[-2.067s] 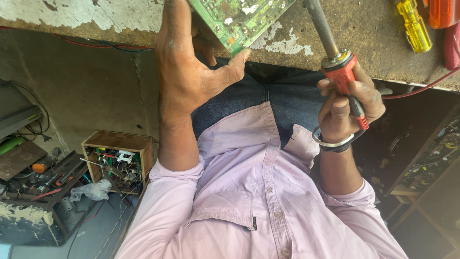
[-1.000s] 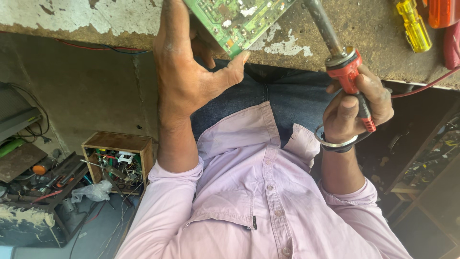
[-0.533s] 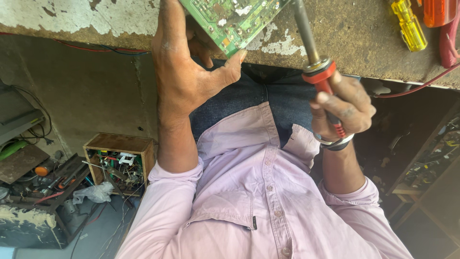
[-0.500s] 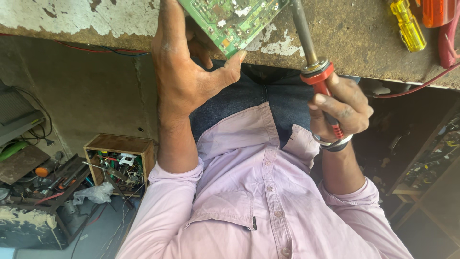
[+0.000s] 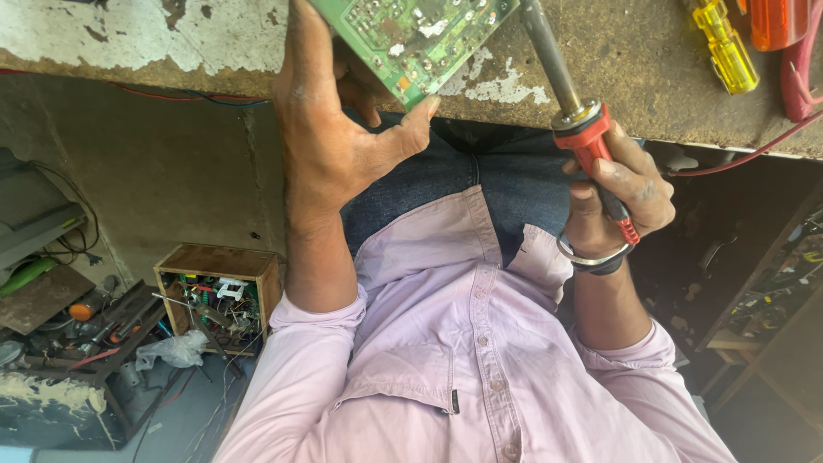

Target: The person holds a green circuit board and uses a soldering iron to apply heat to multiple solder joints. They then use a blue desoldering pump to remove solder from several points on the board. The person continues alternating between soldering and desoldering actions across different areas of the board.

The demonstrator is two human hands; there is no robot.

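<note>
1. Circuit board (image 5: 416,34) sits at the top of the view, green, tilted over the edge of the worn tabletop (image 5: 634,60), pinched by the left hand (image 5: 330,141) with the thumb on the near corner and the fingers behind.
2. Right hand (image 5: 613,193) is wrapped tight round the red handle of a soldering iron (image 5: 570,107), metal shaft angling up toward the board; the tip runs out of view.
3. Handling call: the board looks light, thin and stiff, but fragile. Edges and bare corners are the place to take it, just as the left hand does, off the small parts and solder joints.
4. That iron wants holding by the red grip only; the metal shaft is likely hot.
5. Off to the right on the tabletop lies a yellow screwdriver (image 5: 724,47), well apart from the board, with a red wire (image 5: 746,154) trailing past.
6. Down on the left, a wooden box (image 5: 219,296) of wired parts stands on the floor.
</note>
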